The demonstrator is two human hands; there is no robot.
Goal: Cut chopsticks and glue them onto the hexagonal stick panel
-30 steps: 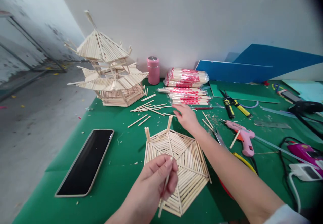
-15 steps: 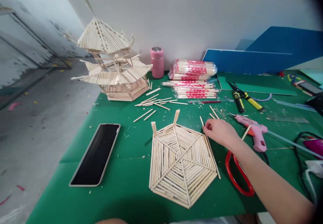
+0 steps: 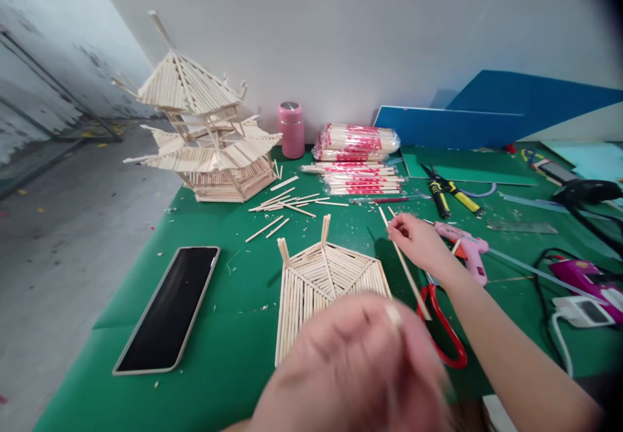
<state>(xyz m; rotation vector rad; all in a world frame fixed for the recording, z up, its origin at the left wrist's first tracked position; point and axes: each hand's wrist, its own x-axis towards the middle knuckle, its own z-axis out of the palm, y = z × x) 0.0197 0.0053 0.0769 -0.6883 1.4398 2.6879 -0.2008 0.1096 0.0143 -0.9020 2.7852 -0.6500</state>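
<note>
My right hand (image 3: 413,237) pinches a long thin wooden stick (image 3: 407,270) near its upper end, holding it slanted beside the panel's right edge. The six-sided panel (image 3: 302,289) of wooden sticks lies flat on the table, two short bundles of sticks (image 3: 326,231) standing up at its far corners. Large and blurred in the foreground, my left hand (image 3: 355,367) is over the near part of the panel and hides it. Its fingers look curled, but the motion smears them. Red-handled scissors (image 3: 450,341) and a pink glue gun (image 3: 464,247) lie by my right forearm.
A stick-built pagoda model (image 3: 209,140) stands at the back left, near a pink flask (image 3: 291,130). Packs of wrapped chopsticks (image 3: 357,143), loose sticks (image 3: 287,204) and yellow-black pliers (image 3: 450,195) lie behind. A phone (image 3: 168,309) is at left.
My left hand has come up from the bottom edge over the panel. My right hand has lifted the long stick away from the panel's right edge. The view has shifted slightly.
</note>
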